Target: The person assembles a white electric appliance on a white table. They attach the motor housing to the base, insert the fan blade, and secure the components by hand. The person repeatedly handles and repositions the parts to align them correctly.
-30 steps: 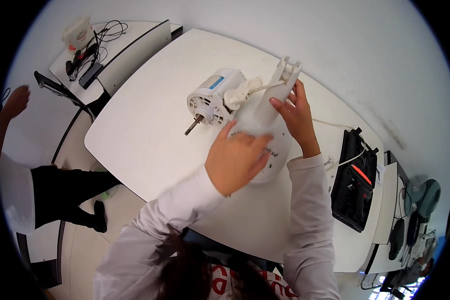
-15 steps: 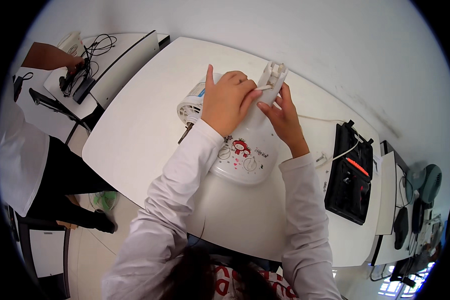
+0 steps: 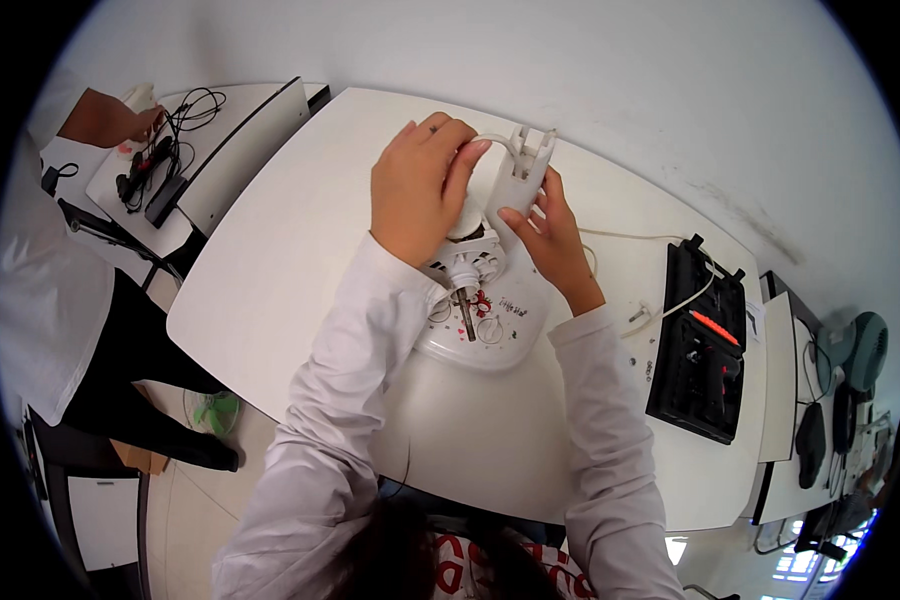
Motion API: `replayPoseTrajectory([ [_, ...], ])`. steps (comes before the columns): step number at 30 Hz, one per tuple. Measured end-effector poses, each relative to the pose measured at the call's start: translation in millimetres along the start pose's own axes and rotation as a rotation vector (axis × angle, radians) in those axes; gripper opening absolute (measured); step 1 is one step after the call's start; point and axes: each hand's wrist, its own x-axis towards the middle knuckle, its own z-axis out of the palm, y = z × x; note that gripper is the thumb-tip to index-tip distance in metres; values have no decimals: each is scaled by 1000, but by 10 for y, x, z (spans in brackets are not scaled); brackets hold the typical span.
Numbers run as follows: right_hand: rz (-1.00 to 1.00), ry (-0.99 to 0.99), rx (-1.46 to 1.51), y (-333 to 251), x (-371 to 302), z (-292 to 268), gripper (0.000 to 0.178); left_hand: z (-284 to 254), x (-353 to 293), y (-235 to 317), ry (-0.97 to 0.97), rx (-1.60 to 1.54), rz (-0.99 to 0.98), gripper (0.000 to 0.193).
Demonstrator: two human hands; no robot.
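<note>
A white desk-fan base (image 3: 515, 335) with red cartoon prints and round knobs stands on the white table (image 3: 270, 250). My right hand (image 3: 560, 255) is closed around its upright neck (image 3: 515, 195), whose top end is an open slot. Between the thumb and fingers of my left hand (image 3: 410, 190) is a white cable (image 3: 498, 137) that bends over into this slot. Below that hand hangs the fan motor (image 3: 480, 262) in its white vented housing, its metal shaft (image 3: 467, 318) directed toward me. My left hand hides part of the motor.
On the right lies an open black tool case (image 3: 698, 350) with an orange-handled tool (image 3: 715, 328). A white power cord (image 3: 660, 318) and small loose screws (image 3: 650, 368) lie beside it. At the left, another person's hand (image 3: 120, 122) is near black cables (image 3: 185, 125) on another table.
The motor has swung from left of the neck to in front of the base, its shaft now toward me. My left hand has moved left off the neck, drawing the cable into an arc.
</note>
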Motion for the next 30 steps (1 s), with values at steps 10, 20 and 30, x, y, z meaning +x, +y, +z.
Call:
replayPoseTrajectory([
  [10,-29,-22,-6,33,83,34,63,-45,69,54,-117,-171,-34,22],
  [20,72,-98,95,-49,140,90,70,-246,97,-261,-343,-252,-182,33],
  [30,143,-234,-659,762,-185,-565,45,-161,173,-322,-536,-502,-354,34],
])
